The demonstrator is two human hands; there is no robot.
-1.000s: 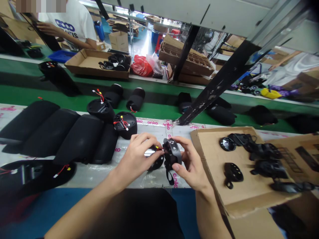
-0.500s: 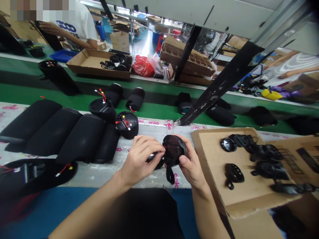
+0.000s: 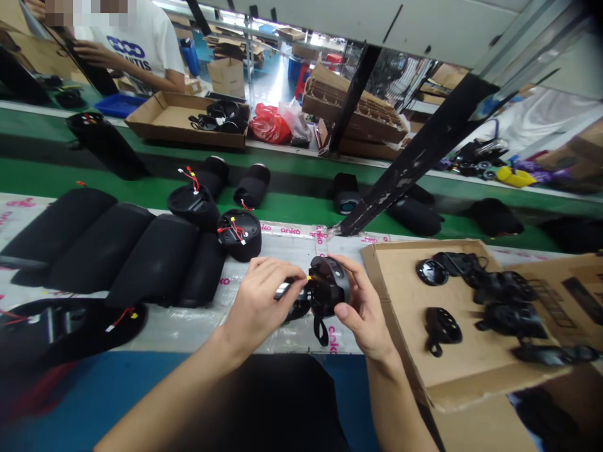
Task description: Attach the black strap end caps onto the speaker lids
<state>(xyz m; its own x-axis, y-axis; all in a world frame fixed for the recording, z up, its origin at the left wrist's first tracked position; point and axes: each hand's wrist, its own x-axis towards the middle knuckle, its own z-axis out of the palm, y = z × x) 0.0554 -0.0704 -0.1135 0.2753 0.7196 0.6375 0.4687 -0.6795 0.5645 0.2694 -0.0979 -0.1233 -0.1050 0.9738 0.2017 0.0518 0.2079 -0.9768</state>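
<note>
Head view: apparently pinching a yellow plug [image 3: 309, 277] in the left hand [image 3: 264, 301], just beside a black cap [image 3: 326, 286], turned more side-on than half a second ago, baring the plug again, and gripped over the table [image 3: 292, 248] by the right hand [image 3: 365, 314].

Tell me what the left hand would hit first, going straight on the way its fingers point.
Most likely the black cap held in the right hand, just past the left hand's fingertips at the small yellow connector; the exact gap in depth is unclear.
</note>
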